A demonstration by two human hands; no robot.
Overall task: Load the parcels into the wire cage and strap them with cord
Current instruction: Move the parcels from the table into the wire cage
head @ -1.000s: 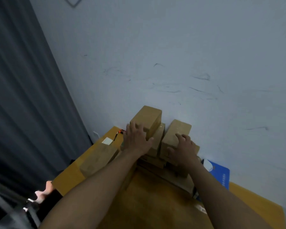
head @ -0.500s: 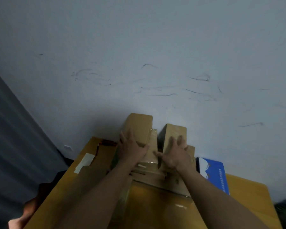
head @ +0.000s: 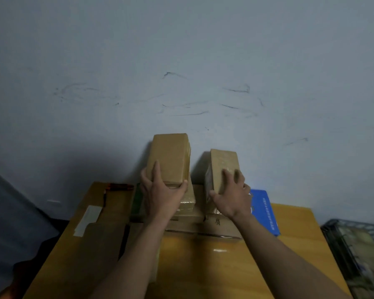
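A person's view down both forearms to a yellow worktop (head: pixel 289 244) against a scuffed pale wall. A large flat carton (head: pixel 203 226) lies on it. Above the carton's far end, each hand holds a small brown cardboard parcel.

The left hand (head: pixel 160 190) grips the left parcel (head: pixel 171 156) at its near end, fingers (head: pixel 156 171) up one side and thumb hooked round the other. The right hand (head: pixel 229 195) grips the right parcel (head: pixel 224 162), its fingers spread over the top and its thumb on the near-left edge.

Each box is held in one hand, so they are probably light. The card looks stiff and dry, not slippery, and a grip across opposite sides near the middle should hold best.

A blue packet (head: pixel 266 210) sits just right of the carton. The wire cage (head: pixel 354 244) stands well to the carton's right, past the worktop's edge, with goods already inside.

Half a second ago the two parcels were pressed close together and the hands almost touched. Now a clear gap separates them, and the cage has come into view.
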